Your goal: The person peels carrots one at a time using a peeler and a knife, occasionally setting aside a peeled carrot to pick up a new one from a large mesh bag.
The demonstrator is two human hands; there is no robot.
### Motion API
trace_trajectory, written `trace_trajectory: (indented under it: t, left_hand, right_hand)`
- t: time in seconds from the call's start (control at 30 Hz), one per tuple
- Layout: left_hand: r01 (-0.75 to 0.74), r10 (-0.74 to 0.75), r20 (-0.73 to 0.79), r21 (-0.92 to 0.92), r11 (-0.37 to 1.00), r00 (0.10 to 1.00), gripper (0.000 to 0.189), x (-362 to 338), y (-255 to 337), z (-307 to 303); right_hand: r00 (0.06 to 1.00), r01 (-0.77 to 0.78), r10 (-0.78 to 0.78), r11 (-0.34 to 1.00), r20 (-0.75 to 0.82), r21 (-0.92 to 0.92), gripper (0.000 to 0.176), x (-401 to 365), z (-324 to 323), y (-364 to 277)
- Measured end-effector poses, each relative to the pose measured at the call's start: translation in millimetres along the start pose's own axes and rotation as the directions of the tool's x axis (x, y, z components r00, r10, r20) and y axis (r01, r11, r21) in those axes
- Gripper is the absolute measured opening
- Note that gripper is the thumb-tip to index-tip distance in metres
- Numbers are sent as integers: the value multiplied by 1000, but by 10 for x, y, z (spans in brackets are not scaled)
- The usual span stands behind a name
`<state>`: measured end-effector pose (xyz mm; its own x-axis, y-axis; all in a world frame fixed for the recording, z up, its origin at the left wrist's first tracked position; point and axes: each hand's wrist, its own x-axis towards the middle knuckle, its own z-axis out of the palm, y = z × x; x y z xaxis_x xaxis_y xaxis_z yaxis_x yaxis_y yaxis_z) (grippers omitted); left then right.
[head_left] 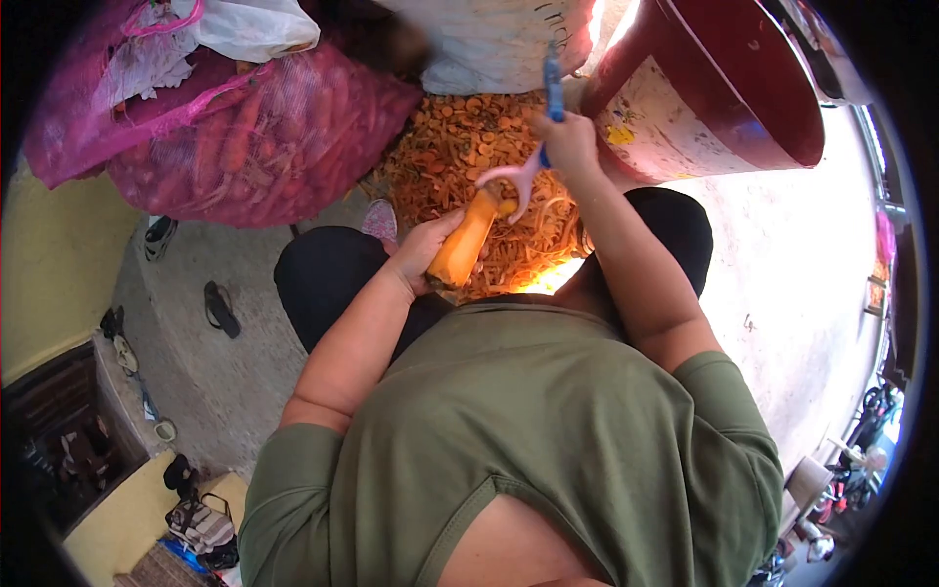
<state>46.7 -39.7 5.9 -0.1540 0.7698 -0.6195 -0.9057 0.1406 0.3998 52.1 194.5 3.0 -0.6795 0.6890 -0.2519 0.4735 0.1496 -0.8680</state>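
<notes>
An orange carrot [464, 241] lies in my left hand [428, 250], its fingers wrapped round the lower part. My right hand [569, 145] is closed round the blue handle of a peeler [526, 178], whose pale pink forked head is beside the carrot's upper end. Whether the blade touches the carrot is too small to tell. Below both hands, a heap of orange peelings and cut pieces [469, 147] spreads over the floor between my knees.
A pink mesh sack of carrots [264, 137] stands at the upper left, with white plastic on top. A white sack [489, 44] is behind the heap. At the upper right leans a large red bucket [743, 78]. A dark sandal [221, 309] lies left.
</notes>
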Motion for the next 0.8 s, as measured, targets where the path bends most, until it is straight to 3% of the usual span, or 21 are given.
trace_trajectory:
  t: [0.07,0.17,0.3,0.4,0.53,0.67,0.7,0.73,0.8]
  left_hand:
    - [-6,6,41,-1,1000,999,32,1,-9,-18]
    - [-45,41,80,49,998,996,32,-31,8,3]
    - [-54,56,-25,72,996,998,32,-27,17,65]
    - [-94,98,-32,107,990,995,35,-13,3,49]
    - [-128,131,-14,140,982,991,41,-10,-20,75]
    - [-53,58,-12,228,972,998,46,-24,15,48]
    - [-70,70,11,261,963,997,46,-3,-9,9]
    - [-91,84,36,299,950,996,46,9,-12,-8]
    - [-121,135,-14,345,931,991,47,-1,-23,32]
  right_hand:
    - [1000,2,-2,999,-11,-55,24,113,25,142]
    - [990,-102,109,991,-88,83,25,314,-188,188]
    - [999,32,-32,994,-4,106,25,56,56,108]
    - [997,13,-21,995,-78,-99,27,134,-2,144]
    - [995,3,-2,1000,-97,12,31,179,-116,89]
    - [996,66,-76,979,-45,-193,31,43,51,104]
    - [986,90,-111,982,-125,-166,32,160,-26,145]
    - [976,97,-160,928,-148,-359,23,272,-139,125]
    - [993,-24,18,998,-113,-52,24,271,-202,117]
